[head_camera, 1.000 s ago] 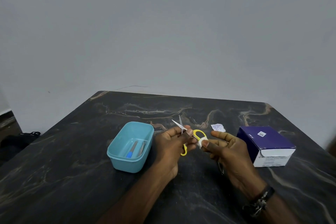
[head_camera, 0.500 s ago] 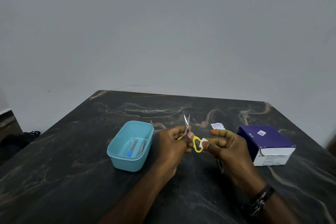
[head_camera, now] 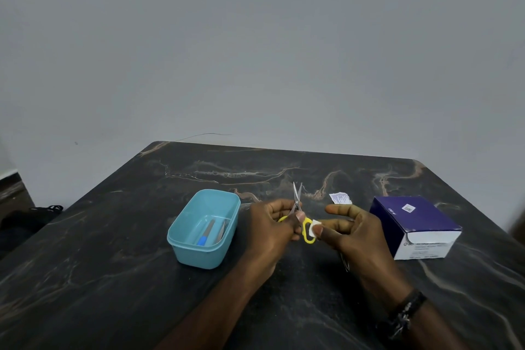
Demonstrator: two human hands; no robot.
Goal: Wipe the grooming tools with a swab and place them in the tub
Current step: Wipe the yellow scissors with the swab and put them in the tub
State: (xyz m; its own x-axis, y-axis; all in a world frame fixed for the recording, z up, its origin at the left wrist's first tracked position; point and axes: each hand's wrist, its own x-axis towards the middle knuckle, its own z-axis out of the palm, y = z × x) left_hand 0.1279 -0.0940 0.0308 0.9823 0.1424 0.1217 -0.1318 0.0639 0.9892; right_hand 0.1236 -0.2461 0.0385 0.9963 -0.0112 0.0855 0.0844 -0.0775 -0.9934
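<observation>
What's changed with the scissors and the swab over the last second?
The left hand has turned the scissors: the blades, spread and pointing up-left a second ago, are now nearly closed and point straight up. The right hand still pinches the white swab against the yellow handle loop. The tub with its tools, the box and the torn wrapper stayed put.

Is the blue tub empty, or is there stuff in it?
Not empty. The blue tub has no lid, and two slim tools lie on its floor, one with a blue end.
</observation>
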